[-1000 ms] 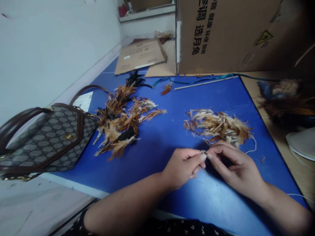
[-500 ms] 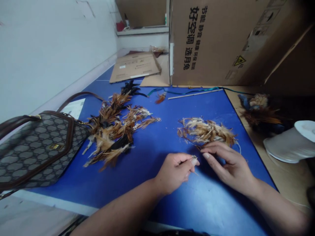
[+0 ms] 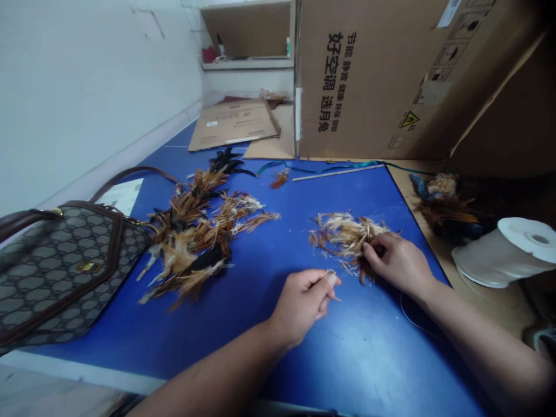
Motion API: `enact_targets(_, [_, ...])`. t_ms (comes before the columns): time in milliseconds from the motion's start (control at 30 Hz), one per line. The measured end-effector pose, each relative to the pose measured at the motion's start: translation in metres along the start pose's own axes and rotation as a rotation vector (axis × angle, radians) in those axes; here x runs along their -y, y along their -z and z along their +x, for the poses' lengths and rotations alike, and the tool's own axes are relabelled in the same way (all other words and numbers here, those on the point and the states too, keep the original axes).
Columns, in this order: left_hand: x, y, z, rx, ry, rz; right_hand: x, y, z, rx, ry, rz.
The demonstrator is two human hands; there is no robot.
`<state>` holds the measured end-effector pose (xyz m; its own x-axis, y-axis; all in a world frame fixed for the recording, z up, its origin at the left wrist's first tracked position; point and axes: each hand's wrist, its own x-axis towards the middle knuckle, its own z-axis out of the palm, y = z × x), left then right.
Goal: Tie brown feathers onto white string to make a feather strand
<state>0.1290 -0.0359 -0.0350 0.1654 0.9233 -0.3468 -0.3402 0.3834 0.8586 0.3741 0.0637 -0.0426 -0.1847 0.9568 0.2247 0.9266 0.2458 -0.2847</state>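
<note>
The left hand (image 3: 299,307) is raised in front of the near part of a broad blue surface (image 3: 264,255), its thumb and forefinger pressed together, pinching a small pale-brown tuft (image 3: 330,271); a thin stem pokes out below them. The right hand (image 3: 403,266) reaches to the near right edge of a loose pile of cream and brown feathers (image 3: 341,231). Its fingers are curled in against the pile, but the tips are partly hidden, so I cannot tell whether they pinch a feather. A thin pale cord (image 3: 409,318) curves out beside the right forearm.

Well apart, on the left of the surface, a larger spread of brown, tan and black feathers (image 3: 182,249) lies against a grey patterned handbag (image 3: 65,260) with brown trim. Farther back are a single small orange-brown feather tuft (image 3: 279,179), a narrow teal ribbon (image 3: 325,170) and a thin pale stick (image 3: 339,173), near the foot of a big brown cardboard box (image 3: 369,75). A white spool (image 3: 504,252) stands to the right, near dark brown and blue feathers (image 3: 443,202).
</note>
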Motion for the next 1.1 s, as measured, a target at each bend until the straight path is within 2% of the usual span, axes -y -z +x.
enact_targets(233, [0.003, 0.001, 0.003, -0.062, -0.046, -0.036, -0.005, 0.001, -0.010, -0.121, -0.031, 0.050])
enact_targets(367, [0.004, 0.002, 0.005, -0.114, -0.074, -0.037, 0.008, 0.013, -0.023, -0.245, 0.089, 0.224])
enact_targets(433, [0.004, 0.002, 0.007, -0.137, -0.068, -0.018, 0.020, 0.019, -0.031, -0.206, 0.177, 0.367])
enact_targets(533, [0.005, 0.002, 0.009, -0.157, -0.060, 0.002, 0.037, 0.020, -0.043, -0.055, 0.254, 0.567])
enact_targets(700, [0.006, 0.001, 0.013, -0.159, -0.087, -0.051, 0.057, 0.015, -0.053, 0.110, 0.335, 0.688])
enact_targets(867, [0.010, 0.003, 0.014, -0.136, -0.098, -0.091, 0.062, 0.010, -0.054, 0.158, 0.431, 0.707])
enact_targets(1100, [0.010, -0.001, 0.010, -0.094, -0.100, -0.121, 0.067, 0.006, -0.058, 0.184, 0.471, 0.718])
